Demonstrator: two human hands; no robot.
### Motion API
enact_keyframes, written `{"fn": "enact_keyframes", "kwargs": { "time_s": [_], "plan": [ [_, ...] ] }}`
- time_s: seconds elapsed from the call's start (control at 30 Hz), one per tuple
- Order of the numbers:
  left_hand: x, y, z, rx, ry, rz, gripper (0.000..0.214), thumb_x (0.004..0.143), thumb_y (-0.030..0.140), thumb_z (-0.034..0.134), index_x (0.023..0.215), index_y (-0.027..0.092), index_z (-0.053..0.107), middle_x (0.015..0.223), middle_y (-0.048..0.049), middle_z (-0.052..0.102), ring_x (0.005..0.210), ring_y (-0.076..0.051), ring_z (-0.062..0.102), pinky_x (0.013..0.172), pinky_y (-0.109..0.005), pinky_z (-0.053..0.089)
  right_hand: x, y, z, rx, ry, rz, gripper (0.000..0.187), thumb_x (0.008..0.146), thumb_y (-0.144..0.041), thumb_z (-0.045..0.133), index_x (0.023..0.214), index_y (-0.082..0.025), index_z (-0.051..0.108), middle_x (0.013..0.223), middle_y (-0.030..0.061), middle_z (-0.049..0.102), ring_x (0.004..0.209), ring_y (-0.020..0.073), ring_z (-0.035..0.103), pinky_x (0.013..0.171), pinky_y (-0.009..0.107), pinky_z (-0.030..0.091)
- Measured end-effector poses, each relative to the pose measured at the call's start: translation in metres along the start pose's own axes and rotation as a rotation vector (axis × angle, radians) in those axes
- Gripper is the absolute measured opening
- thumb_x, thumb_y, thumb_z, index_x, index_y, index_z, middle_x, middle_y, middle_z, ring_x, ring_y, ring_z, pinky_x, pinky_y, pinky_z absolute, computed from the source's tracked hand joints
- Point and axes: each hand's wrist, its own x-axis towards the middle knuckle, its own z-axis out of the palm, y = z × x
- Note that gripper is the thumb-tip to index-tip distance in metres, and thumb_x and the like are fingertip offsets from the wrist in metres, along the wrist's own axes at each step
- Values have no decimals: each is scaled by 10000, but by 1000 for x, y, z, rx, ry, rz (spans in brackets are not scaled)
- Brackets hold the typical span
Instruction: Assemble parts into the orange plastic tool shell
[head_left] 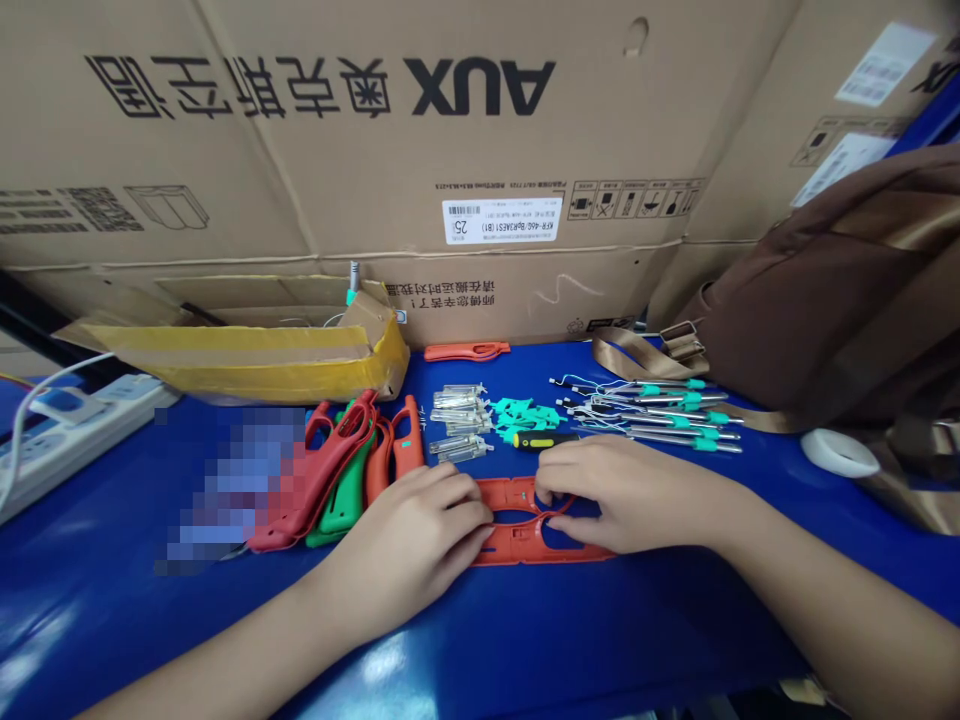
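Well, "AUX" is printed upside down on the carton beyond the shells, w/ big Chinese chars alongside; the white label below it, also inverted, reads "KFR-46G/BpR3AES1 (B1)" & "25". Orange shells lie side by side on the blue table, between both hands. L hand rests over their left end, fingers bent, tips partly hidden. R hand touches their right half, thumb & index slightly apart at the openings; can't tell if either hand is clamped on. Just beyond shells: driver, partly behind R hand, then green bits & clear parts. Left of shells: red, green & orange handles, pixelated patch, then power strip. Beyond-left: yellow-taped box. Right of shells: metal rods, mouse, brown bag. Hands block both shell ends.
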Motion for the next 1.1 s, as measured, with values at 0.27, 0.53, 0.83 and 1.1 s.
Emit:
{"fn": "enact_keyframes", "kwargs": {
  "time_s": [0.27, 0.53, 0.83, 1.1],
  "plan": [
    [-2, 0, 0, 10, -4, 16, 142, 972, 170, 558, 911, 180, 686, 911, -36, 657, 865, -199, 578, 787, -341, 477, 1, -1, 2, 12, -23, -9, 58, 906, -209, 622, 849, -216, 626, 846, -20, 593, 799, 139, 581, 676, 269, 392],
    [-3, 1, 2, -1, -10, -7, 131, 972, 161, 557, 897, 173, 664, 907, -29, 653, 860, -192, 581, 788, -334, 477, -1, -1, 1, 24, 40, 10, 72, 902, -239, 643, 838, -217, 617, 849, -13, 626, 812, 149, 592, 691, 275, 406],
    [-3, 3, 1, -27, 0, -7, 145, 995, 221, 532, 915, 181, 646, 911, -25, 650, 862, -191, 571, 802, -349, 467, 17, 37, 18, -122, 532, 284, 132, 935, -267, 600, 1031, -190, 649, 1060, 86, 671, 1035, 272, 574, 922, 443, 463],
    [-5, 5, 3, -19, -28, -15, 188, 894, 362, 680, 984, 197, 683, 958, -36, 641, 893, -229, 562, 804, -381, 473, 28, 55, 33, 11, 628, 303, 87, 893, -263, 664, 953, -207, 691, 1031, 77, 655, 986, 255, 592, 916, 456, 479]
  ]
}}
